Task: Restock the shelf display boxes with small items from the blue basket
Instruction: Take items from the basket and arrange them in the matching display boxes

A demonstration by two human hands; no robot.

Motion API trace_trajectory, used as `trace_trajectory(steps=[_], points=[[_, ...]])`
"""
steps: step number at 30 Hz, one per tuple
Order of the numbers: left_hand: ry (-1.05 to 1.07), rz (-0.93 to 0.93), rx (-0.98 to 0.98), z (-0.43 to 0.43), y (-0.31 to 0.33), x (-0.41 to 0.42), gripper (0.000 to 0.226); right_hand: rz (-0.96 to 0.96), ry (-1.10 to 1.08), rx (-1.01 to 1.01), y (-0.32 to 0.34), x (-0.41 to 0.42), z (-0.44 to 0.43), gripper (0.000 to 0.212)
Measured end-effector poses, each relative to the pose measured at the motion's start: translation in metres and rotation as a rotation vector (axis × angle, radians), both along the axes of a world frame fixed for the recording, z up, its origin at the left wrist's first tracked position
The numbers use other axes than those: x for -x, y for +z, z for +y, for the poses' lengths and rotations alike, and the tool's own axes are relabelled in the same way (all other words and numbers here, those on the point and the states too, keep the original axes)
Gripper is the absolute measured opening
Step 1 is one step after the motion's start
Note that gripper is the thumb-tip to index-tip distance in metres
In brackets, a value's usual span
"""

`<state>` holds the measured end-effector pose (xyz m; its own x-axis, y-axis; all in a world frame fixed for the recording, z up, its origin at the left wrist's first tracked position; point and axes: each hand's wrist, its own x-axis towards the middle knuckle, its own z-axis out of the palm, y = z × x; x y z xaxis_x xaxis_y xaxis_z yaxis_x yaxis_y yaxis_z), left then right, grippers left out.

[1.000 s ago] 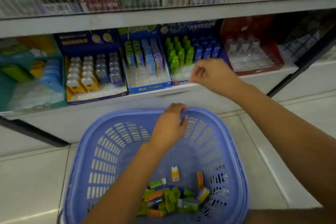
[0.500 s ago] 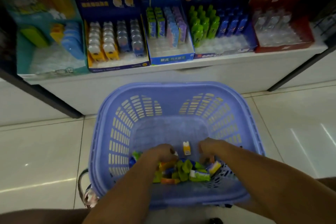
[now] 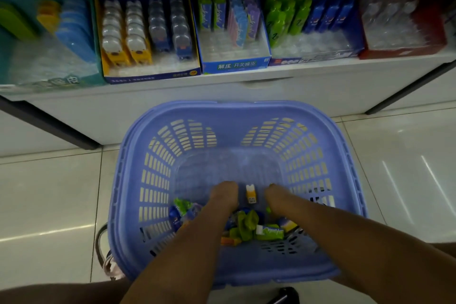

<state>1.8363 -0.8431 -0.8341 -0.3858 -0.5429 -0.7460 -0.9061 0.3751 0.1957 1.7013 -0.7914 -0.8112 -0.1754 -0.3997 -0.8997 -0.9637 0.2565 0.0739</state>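
Both forearms reach down from the near edge into the blue basket point(image 3: 246, 111), which sits on the pale tiled floor point(image 3: 49, 192) right in front of the shelf point(image 3: 246, 91). The left hand point(image 3: 224, 195) is down on the basket bottom with its fingers curled under and out of sight, so I cannot tell whether its grip holds anything. The right hand point(image 3: 277, 196) is the same story, knuckles up, fingers tucked away, grip impossible to read. Standing upright between the two hands is a small white and yellow item point(image 3: 251, 194), touching neither one as far as the view shows. Nearer, heaped around the wrists, lies the pile of small items point(image 3: 249, 226), green, blue, orange and white packets jumbled against the basket's near wall. A dark handle loop point(image 3: 98, 244) pokes out at the basket's left side. Further up, on the shelf, the display boxes stand side by side: a teal box point(image 3: 49, 74) at the far left, a dark blue box point(image 3: 153, 74) with rows of yellow and blue rounded pieces, the light blue box point(image 3: 234, 65) with green, blue and purple packs filling only its back part, then a box of green and blue bottles point(image 3: 308, 57) with bare clear tray at its front, and a red box point(image 3: 404, 50) at the right
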Motion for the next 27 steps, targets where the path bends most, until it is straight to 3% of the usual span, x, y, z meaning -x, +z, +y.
trace_trajectory(steps=[3,6,11,14,17,18,20,23,27], points=[[-0.010,0.003,0.034,0.002,-0.004,0.003,0.040,0.007,0.036,-0.039,0.015,0.002,-0.013,0.021],[0.047,0.059,0.037,0.003,-0.001,0.002,0.038,-0.099,-0.097,0.140,0.039,0.017,-0.027,0.044],[0.410,0.318,0.022,-0.018,0.021,-0.002,0.024,-0.403,-0.512,0.295,0.088,0.045,-0.043,0.031],[0.657,0.544,-0.215,-0.038,0.044,0.002,0.034,-0.604,-0.728,0.315,0.114,0.054,-0.041,0.041],[1.072,0.738,-0.667,-0.045,0.073,0.013,0.026,-0.658,-0.789,0.372,0.134,0.055,-0.041,0.046],[1.067,0.761,-0.777,-0.045,0.084,0.016,0.026,-0.649,-0.777,0.414,0.140,0.054,-0.042,0.044],[0.899,0.806,-0.808,-0.044,0.106,0.020,0.036,-0.669,-0.762,0.502,0.153,0.052,-0.043,0.038],[0.655,0.928,-0.676,-0.040,0.137,0.018,0.048,-0.808,-0.795,0.580,0.172,0.050,-0.043,0.031],[0.645,1.102,-0.471,-0.037,0.169,0.007,0.031,-0.889,-0.742,0.697,0.194,0.044,-0.046,0.029]])
